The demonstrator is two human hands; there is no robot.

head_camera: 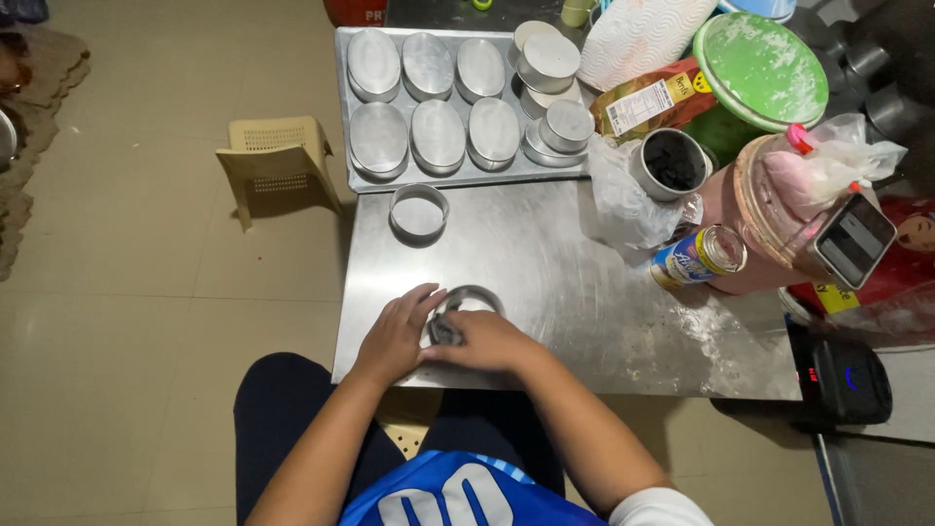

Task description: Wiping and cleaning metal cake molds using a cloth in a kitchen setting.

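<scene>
Metal ring mould (pixel 474 295) near front edge of steel tabletop (pixel 584 282), half hidden under both hands. Left hand (pixel 394 336) cupped against mould's left wall, fingers curled round the rim. Right hand (pixel 487 341) laid over the near side, fingertips pressing something dark and crumpled against the inner wall; cloth or paper, cannot tell which. Neither hand spread flat; both closed loosely about the mould.

Judged thin-walled and light, stiff enough to keep its round, likely slick on the bare steel, so prone to skate if pushed from one side only. Rim edge probably sharp-ish; best held by the outer wall, thumb and fingers opposed, not by the lip.

Second empty mould (pixel 419 211) farther back, well apart. Baking tray (pixel 343 107) behind it carrying oval tins (pixel 438 134) turned bottom up. Small tin can (pixel 696 256) lying on its side to the right, floury patch near it.
</scene>
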